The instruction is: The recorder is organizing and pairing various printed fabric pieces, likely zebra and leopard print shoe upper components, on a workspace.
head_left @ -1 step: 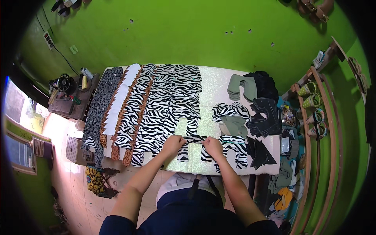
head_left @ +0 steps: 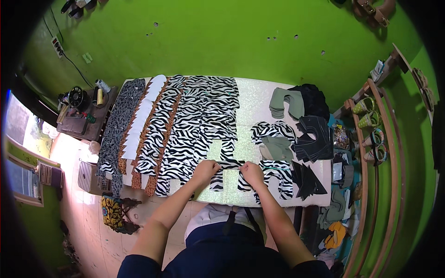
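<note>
A narrow zebra-print fabric strip [head_left: 231, 164] stretches between my two hands near the front of the table. My left hand [head_left: 206, 171] pinches its left end, and my right hand [head_left: 251, 174] pinches the right end. Below the strip lie zebra pieces, one piece [head_left: 216, 182] by my left hand and another partly under my right. Rows of overlapping zebra-print cut pieces [head_left: 185, 134] cover the table to the left of my hands. To the right of my right hand is a curved zebra piece [head_left: 283, 178].
The pale table [head_left: 252, 99] also bears white pieces [head_left: 139, 125], grey patterned pieces [head_left: 123, 116], olive U-shaped pieces [head_left: 278, 104] and black pieces [head_left: 313, 139]. A sewing machine [head_left: 76, 99] stands at left. Shoes [head_left: 371, 119] sit on a wooden rack [head_left: 394, 185] at right, beyond piled fabric.
</note>
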Demonstrator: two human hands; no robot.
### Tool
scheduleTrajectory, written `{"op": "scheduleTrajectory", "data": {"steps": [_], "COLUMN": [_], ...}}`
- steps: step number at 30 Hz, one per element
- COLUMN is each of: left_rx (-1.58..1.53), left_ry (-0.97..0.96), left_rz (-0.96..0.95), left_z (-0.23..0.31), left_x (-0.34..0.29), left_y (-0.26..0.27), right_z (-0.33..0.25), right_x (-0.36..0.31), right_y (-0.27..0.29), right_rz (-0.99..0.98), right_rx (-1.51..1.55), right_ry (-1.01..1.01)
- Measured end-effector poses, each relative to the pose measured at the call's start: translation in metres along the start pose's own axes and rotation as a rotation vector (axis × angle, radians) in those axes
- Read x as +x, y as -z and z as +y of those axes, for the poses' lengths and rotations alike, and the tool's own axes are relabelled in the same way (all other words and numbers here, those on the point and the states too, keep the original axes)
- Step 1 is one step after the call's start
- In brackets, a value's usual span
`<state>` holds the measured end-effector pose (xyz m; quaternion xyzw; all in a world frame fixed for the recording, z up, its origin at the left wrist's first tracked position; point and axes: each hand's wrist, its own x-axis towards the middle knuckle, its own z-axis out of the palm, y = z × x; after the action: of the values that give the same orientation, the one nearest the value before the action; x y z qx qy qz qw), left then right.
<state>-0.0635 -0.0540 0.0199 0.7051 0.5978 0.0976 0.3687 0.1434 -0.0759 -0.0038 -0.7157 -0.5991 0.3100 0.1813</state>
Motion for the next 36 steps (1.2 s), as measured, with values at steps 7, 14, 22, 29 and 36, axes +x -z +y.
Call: {"op": "scheduleTrajectory", "data": {"steps": [7,14,22,29,36], "left_rx": [0.172,0.316,0.291,0.316,0.336], "left_ry": [-0.013,0.069,0.034,-0.131,-0.095], "left_rz": [-0.01,-0.023,0.142,0.265,0.163], "left_z": [-0.004,0.002,-0.007,-0.007,-0.006], "left_x": [0.008,0.014,0.007,0.004,0.012], "left_y": [-0.013,-0.014,-0.021,-0.025,-0.027], "right_z": [0.001,-0.01,-0.019,-0.019,-0.021], "right_x": [0.004,0.012,0.003,0.012,0.018], "right_y": [-0.005,0.004,0.002,0.002,0.01], "right_rz": [-0.005,-0.171,0.031,-0.006,-0.161], "right_rx": [-0.107,-0.21,-0.252,-0.353,-0.34], "right_ry": [-0.025,-0.124,0.119,0.124,0.053]}}
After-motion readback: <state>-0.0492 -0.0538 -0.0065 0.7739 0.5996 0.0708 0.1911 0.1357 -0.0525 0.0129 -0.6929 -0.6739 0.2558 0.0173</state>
